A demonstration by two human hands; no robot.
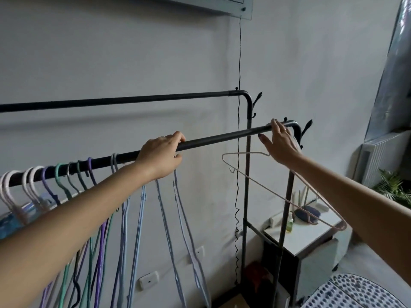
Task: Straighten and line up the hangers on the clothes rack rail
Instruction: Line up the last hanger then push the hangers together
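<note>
A dark near rail (211, 138) of the clothes rack runs from lower left up to the right. My left hand (160, 157) is closed around it at mid-length. Two light blue hangers (164, 207) dangle right below that hand, their hooks hidden under it. Several pink, purple, green and blue hangers (60, 174) crowd the rail's left part. My right hand (280, 144) is at the rail's right end, index finger on the rail. It holds a thin pink hanger (244, 152) that tilts down to the right below the rail, its hook hidden by the hand.
A second, higher rail (133, 100) runs behind, close to the wall. A black cord (239, 63) hangs down the wall by the rack posts (246, 196). A white cabinet (311, 238) with a small bottle (289, 223) stands at right, and a dotted padded surface (355, 292) lies at bottom right.
</note>
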